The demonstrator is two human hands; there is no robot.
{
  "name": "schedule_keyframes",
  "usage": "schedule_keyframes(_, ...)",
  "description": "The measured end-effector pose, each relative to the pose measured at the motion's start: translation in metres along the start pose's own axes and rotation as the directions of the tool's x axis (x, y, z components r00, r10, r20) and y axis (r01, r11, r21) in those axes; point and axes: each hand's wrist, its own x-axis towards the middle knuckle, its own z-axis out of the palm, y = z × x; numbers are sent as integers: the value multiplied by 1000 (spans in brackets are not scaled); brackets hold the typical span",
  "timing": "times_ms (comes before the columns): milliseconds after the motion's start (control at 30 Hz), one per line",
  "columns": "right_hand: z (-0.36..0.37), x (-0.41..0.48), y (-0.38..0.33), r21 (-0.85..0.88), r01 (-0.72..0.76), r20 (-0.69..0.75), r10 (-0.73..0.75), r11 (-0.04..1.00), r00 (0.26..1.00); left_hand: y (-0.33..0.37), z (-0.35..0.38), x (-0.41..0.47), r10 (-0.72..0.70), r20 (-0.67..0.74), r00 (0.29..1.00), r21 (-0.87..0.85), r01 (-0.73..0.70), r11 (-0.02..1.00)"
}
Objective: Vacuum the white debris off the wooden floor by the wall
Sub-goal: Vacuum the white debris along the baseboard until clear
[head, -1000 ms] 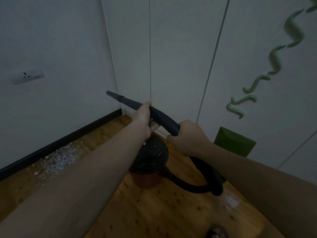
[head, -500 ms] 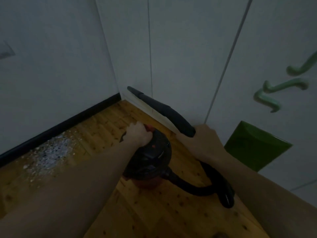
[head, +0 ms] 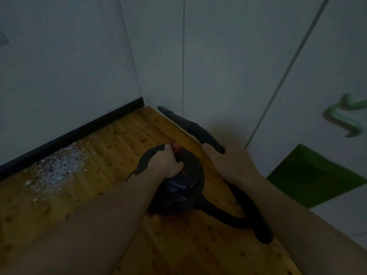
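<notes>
A patch of white debris (head: 59,169) lies on the wooden floor (head: 123,139) against the black skirting of the left wall. A small black canister vacuum (head: 184,187) with a reddish base stands in the room corner. My left hand (head: 165,162) is closed on the top handle of the canister. My right hand (head: 228,163) grips the black hose wand (head: 188,126), whose narrow nozzle points toward the corner, away from the debris. The hose (head: 248,217) loops on the floor at the right.
White cupboard doors (head: 228,66) close off the corner behind the vacuum. A green panel (head: 309,175) sits low at the right, with pale green wavy decoration (head: 343,118) above it. A dark cord or strap (head: 147,159) hangs from the canister's left side.
My left hand let go of the wand and came down onto the canister's top handle. The view tilted down toward the floor and the wand dropped lower toward the corner.
</notes>
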Motion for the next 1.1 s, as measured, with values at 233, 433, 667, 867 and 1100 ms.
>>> schedule_keyframes(233, 9, 2, -19, -20, 5, 75, -3, 1000, 997, -17, -1, -13, -101, 103, 989, -7, 103, 995)
schedule_keyframes(433, 14, -9, -29, -71, 53, 90, -47, 996, 995, -33, 3, -37, -133, 123, 984, -37, 138, 990)
schedule_keyframes(667, 13, -22, -26, -46, 61, 102, -56, 997, 993, -50, 4, -65, -154, 141, 978, -50, 162, 986)
schedule_keyframes(867, 19, -38, -17, -56, 70, 109, -64, 996, 992, -58, 6, -86, -168, 162, 972, -59, 180, 982)
schedule_keyframes(1100, 27, -60, -8, -82, 21, 142, -9, 996, 990, -68, 19, -124, -180, 190, 965, -60, 194, 979)
